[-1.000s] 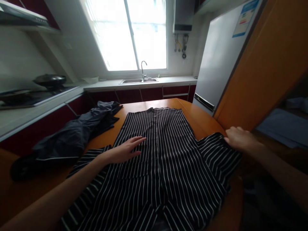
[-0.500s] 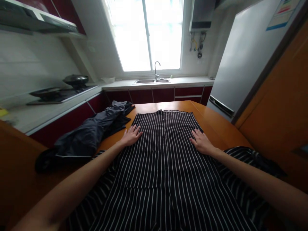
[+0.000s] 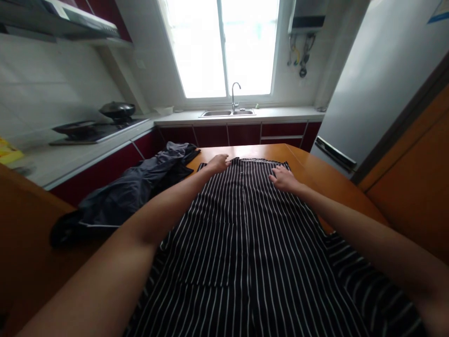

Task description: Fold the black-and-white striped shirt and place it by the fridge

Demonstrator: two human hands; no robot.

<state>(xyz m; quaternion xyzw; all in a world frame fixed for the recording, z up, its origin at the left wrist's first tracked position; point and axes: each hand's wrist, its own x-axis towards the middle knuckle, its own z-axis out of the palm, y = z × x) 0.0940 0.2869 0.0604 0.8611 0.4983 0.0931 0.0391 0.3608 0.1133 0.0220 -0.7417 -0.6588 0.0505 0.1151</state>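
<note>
On a black cooktop (image 3: 108, 132) at left, behind a shallow dark pan (image 3: 74, 128): a dark wok (image 3: 117, 110), with contents hidden at this angle. Set into a pale counter (image 3: 280, 112) beneath a bright window (image 3: 196, 51): a two-basin steel sink (image 3: 232, 113) with a curved tap (image 3: 233, 96), too far off to tell what lies inside. Stretched to the far hem of a black shirt (image 3: 242, 243) with white stripes: a left hand (image 3: 218, 164), with fingers extended and only slightly parted, impossible to tell whether in contact. Over the far right part of the cloth: a right hand (image 3: 284, 179), with fingers loosely spread. Spread front up across an orange-brown wooden table (image 3: 312, 173), with a sleeve (image 3: 361, 281) out to the right. Heaped at left on the same table: dark grey clothing (image 3: 129, 187). Beyond: dark red cabinets (image 3: 210, 136) and, at right, a silver refrigerator (image 3: 372, 84).
</note>
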